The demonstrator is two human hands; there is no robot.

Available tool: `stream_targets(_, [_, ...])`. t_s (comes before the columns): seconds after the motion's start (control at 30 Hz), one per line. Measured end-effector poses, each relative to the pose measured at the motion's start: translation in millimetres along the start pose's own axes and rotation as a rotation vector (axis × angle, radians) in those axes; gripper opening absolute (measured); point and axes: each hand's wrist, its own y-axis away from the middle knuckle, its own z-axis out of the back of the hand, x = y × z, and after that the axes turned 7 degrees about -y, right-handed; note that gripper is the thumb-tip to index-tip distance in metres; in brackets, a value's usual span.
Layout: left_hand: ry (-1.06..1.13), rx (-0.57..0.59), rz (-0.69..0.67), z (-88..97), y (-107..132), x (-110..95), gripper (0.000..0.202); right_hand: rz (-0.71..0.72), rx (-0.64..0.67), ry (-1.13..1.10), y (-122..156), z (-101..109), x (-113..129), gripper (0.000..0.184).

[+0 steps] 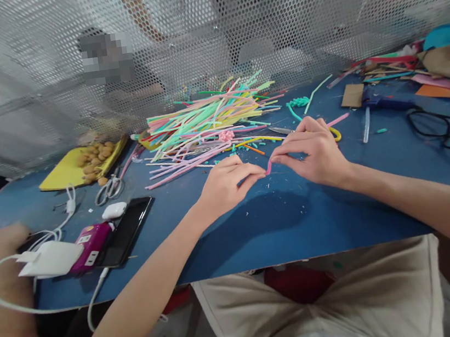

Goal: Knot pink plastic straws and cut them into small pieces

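Observation:
My left hand (233, 181) pinches the short bent end of a thin pink straw (268, 167) between thumb and fingertips. On the other side of the bend, my right hand (316, 151) grips the same straw with closed fingers, and its straight end sticks out beyond the knuckles. Both hands hover over the blue table (259, 241). Behind them lies a big loose pile of pastel straws (213, 114) with a small pink knotted piece (226, 135) at its front. A yellow bent straw (335, 133) shows partly behind my right hand.
A turquoise knotted piece (298, 103) lies behind my right hand. A glue gun (390, 102) with a black cord is at right. Leftward are a phone (131, 230), white charger (52, 258), scissors (109, 190) and brown fruit (97, 157). Another person's arm (7, 308) rests at far left.

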Motion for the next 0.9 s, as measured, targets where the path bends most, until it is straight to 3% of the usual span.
stream_targets(0.23, [0.202,-0.148,0.222,0.8,0,-12,0.008,-0.007,-0.018,-0.057,2,2,4,0.011])
stream_targets(0.4, [0.319,-0.16,0.41,-1.5,-1,-19,0.013,0.094,0.012,-0.016,8,-4,13,0.011])
stream_targets(0.47, [0.261,-0.181,0.411,-2.3,-1,-19,0.013,0.132,0.016,0.013,10,-5,17,0.011])
stream_targets(0.63, [-0.129,-0.217,0.32,-3.7,1,-14,0.013,0.229,0.023,0.127,12,-5,20,0.01])
stream_targets(0.9, [-0.355,-0.047,0.289,-6.9,5,-5,0.022,0.454,0.066,0.366,10,-2,23,0.013])
